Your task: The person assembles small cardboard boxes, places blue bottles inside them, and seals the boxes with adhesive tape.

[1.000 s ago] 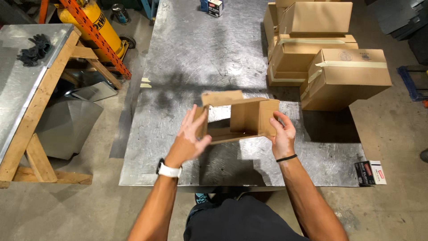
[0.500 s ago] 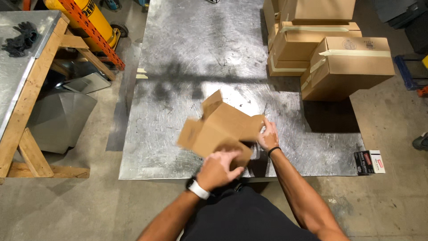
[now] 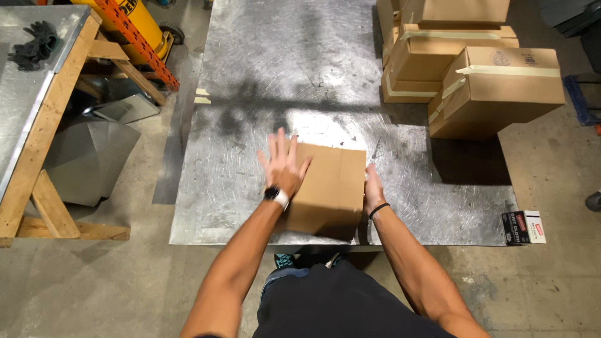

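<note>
Though blurred, left hand (image 3: 285,164) spread on cardboard box (image 3: 327,188).

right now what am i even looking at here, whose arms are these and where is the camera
There is no machine here. The camera is worn on a person's head and looks down, so the two bare arms reaching in from the bottom are that person's own.

In front of them is a metal table. On it sits a small cardboard box. The left hand, with a watch at the wrist, is spread open at the box's left edge. The right hand presses flat against its right side.

At the table's far right corner stands a stack of taped boxes. To the left is a wooden bench with dark gloves on top.
</note>
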